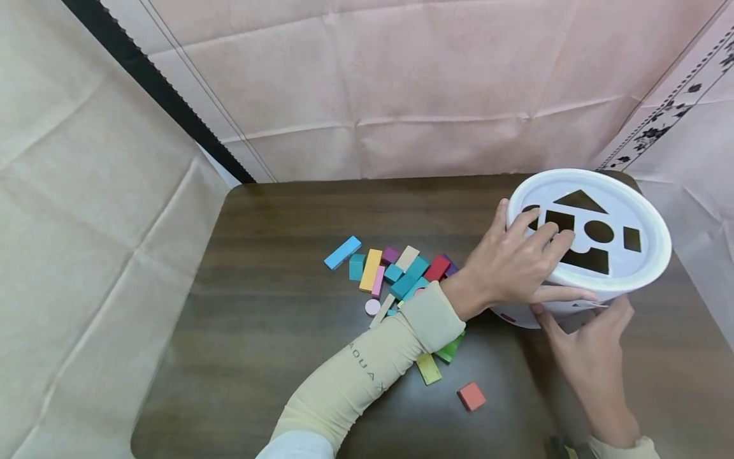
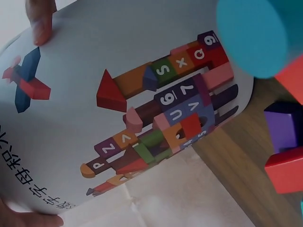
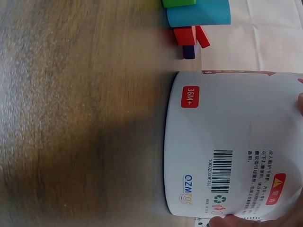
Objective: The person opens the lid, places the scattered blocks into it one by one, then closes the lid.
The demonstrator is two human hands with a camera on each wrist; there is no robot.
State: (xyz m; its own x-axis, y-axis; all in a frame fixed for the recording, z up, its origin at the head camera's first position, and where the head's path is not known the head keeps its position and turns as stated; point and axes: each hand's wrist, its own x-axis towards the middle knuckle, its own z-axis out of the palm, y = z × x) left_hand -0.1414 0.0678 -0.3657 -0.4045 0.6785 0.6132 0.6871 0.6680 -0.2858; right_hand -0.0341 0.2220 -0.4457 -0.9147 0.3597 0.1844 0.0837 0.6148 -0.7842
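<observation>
A white bucket (image 1: pixel 523 316) of toy blocks stands at the right of the table, with a white lid (image 1: pixel 622 197) on top. The lid has several shaped holes: a triangle, a circle, rectangles and others. My left hand (image 1: pixel 516 264) grips the lid's left side, fingers spread over the holes and thumb along the near rim. Beneath that rim my right hand (image 1: pixel 599 350) holds the bucket's near side, thumb and fingers apart on it. In the left wrist view, printed block pictures cover the bucket wall (image 2: pixel 142 42); a barcode marks the bucket (image 3: pixel 208 123) in the right wrist view.
Loose coloured blocks lie left of the bucket, including a blue block (image 1: pixel 342 253), a yellow block (image 1: pixel 371 270) and a red block (image 1: pixel 437 268). An orange-red block (image 1: pixel 471 396) lies nearer the front. My left sleeve (image 1: pixel 367 363) hides part of the pile. Pale cloth (image 1: pixel 401 95) hangs behind the table.
</observation>
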